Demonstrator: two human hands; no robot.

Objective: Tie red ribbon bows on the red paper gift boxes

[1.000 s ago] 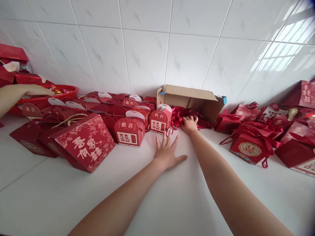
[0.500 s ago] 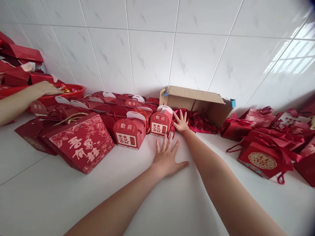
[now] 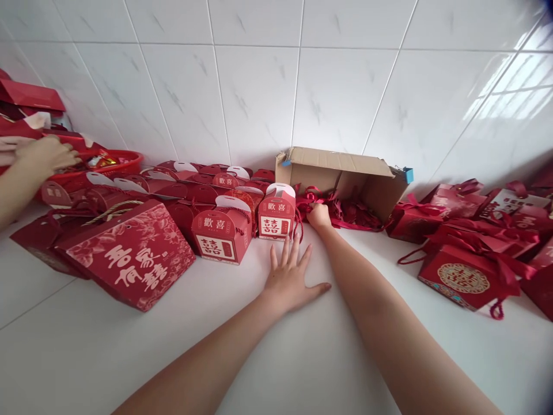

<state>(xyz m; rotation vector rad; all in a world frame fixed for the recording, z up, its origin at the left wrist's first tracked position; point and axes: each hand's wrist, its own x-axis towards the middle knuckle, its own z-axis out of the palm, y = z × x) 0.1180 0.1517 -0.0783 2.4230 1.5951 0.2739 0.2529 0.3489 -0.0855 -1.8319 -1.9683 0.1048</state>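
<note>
My left hand (image 3: 287,276) lies flat on the white tabletop with its fingers spread, holding nothing. Just beyond its fingertips stands a small red gift box (image 3: 276,213) with a white label and a cord handle. My right hand (image 3: 319,217) is closed on red ribbon (image 3: 311,193), part of the loose heap in front of the cardboard box (image 3: 341,161). Its fingertips are partly hidden from me. That cardboard box lies on its side against the wall, its opening towards me, with ribbon spilling out.
Rows of red gift boxes (image 3: 220,233) fill the left, with a larger red box (image 3: 132,256) in front. Ribbon-tied boxes (image 3: 469,276) stand on the right. A co-worker's hand (image 3: 47,154) is over a red basket (image 3: 129,164) at far left. The tiled wall (image 3: 259,104) closes the back.
My right hand has gone from spread fingers to a closed grip on the ribbon. My left hand stays flat. The co-worker's hand has moved left, and the view has shifted slightly.
</note>
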